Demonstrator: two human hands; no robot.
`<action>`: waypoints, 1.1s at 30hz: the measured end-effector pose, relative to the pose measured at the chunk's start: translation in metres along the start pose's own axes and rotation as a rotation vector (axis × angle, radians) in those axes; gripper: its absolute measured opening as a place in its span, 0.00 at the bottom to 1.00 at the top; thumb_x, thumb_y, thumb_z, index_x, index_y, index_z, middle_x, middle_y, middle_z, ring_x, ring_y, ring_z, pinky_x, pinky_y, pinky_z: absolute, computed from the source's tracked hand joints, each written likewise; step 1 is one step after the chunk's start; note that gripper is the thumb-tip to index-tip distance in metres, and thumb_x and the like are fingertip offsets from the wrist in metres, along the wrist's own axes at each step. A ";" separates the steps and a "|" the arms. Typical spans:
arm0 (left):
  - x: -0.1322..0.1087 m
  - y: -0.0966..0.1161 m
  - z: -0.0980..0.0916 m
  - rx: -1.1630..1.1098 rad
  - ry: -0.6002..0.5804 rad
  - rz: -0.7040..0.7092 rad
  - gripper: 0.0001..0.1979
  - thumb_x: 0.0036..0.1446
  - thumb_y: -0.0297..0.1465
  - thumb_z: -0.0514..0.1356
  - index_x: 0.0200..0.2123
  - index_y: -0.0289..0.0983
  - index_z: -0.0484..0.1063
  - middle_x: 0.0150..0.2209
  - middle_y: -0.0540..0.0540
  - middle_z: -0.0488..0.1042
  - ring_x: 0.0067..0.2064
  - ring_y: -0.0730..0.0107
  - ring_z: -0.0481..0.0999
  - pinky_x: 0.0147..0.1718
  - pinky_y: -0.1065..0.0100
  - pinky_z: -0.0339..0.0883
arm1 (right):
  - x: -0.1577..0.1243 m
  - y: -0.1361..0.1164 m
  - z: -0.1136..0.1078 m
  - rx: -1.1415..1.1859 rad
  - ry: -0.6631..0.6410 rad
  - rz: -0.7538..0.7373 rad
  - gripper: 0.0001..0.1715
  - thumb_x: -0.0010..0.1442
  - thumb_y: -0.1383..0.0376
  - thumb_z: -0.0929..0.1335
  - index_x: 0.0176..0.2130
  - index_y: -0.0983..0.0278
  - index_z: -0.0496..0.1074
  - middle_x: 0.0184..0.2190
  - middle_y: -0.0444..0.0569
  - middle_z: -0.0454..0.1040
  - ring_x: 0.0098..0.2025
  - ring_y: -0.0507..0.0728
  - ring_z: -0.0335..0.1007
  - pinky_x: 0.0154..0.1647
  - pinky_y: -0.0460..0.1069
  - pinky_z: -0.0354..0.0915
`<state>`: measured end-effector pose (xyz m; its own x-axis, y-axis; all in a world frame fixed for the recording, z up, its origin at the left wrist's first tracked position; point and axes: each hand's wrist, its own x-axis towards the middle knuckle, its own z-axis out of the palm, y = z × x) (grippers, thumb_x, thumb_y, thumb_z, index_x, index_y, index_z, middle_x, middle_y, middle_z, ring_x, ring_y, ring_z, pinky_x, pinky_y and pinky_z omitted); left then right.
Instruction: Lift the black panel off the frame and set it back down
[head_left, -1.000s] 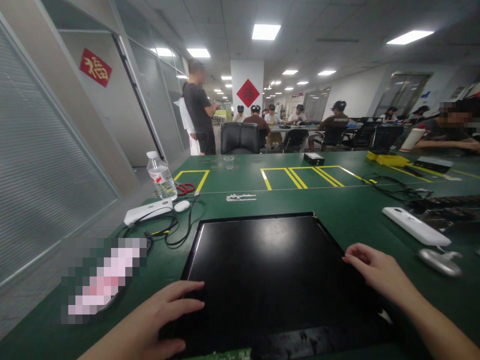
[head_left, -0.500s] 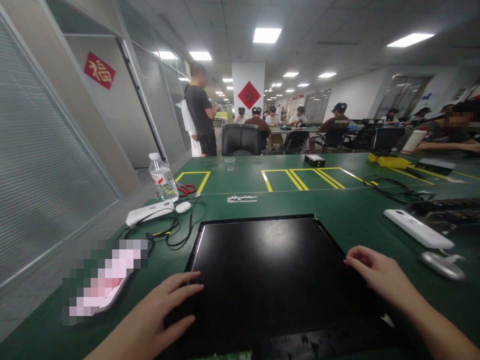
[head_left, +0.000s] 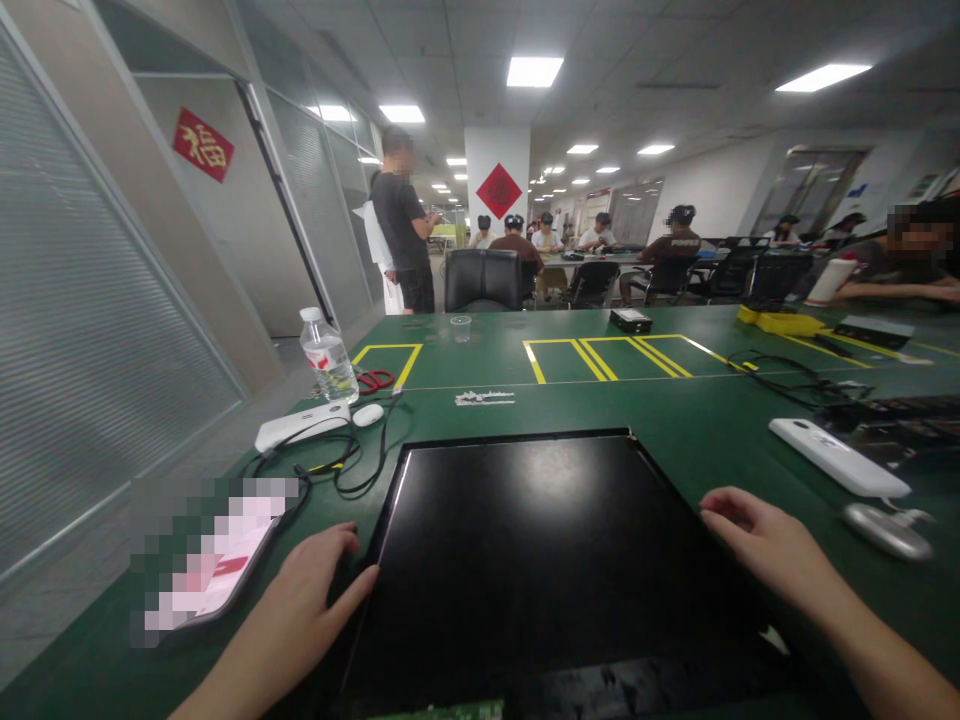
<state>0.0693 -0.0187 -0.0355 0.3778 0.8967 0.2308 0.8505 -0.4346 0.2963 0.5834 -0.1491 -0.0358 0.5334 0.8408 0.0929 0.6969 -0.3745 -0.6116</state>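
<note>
A large flat black panel [head_left: 540, 550] lies face up on the green table [head_left: 675, 420] right in front of me. My left hand [head_left: 300, 610] rests at the panel's left edge, fingers stretched out and apart, thumb touching the edge. My right hand [head_left: 765, 550] sits at the panel's right edge with fingers loosely curled, holding nothing. A strip of green circuit board [head_left: 442, 712] shows at the panel's near edge.
A phone [head_left: 217, 570] lies left of my left hand, with black cables [head_left: 337, 465], a white power strip [head_left: 300, 425], a water bottle [head_left: 328, 356] and red scissors [head_left: 373, 380] behind. A white device [head_left: 836, 456] and grey mouse [head_left: 885, 530] lie right. Several people sit at far tables.
My left hand has slid left off the panel's surface to its left edge. My right hand has shifted slightly right along the right edge.
</note>
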 end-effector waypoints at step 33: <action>0.005 0.024 -0.010 -0.453 -0.075 -0.243 0.14 0.55 0.43 0.55 0.21 0.44 0.63 0.22 0.52 0.69 0.27 0.60 0.70 0.29 0.63 0.63 | 0.007 0.022 0.014 -0.237 -0.124 -0.038 0.13 0.55 0.58 0.64 0.35 0.59 0.75 0.27 0.47 0.78 0.30 0.58 0.74 0.30 0.50 0.62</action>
<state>0.0876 -0.0255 -0.0176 0.2289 0.9725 0.0434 0.6791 -0.1914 0.7086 0.5957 -0.1454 -0.0597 0.4519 0.8920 0.0070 0.8160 -0.4102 -0.4074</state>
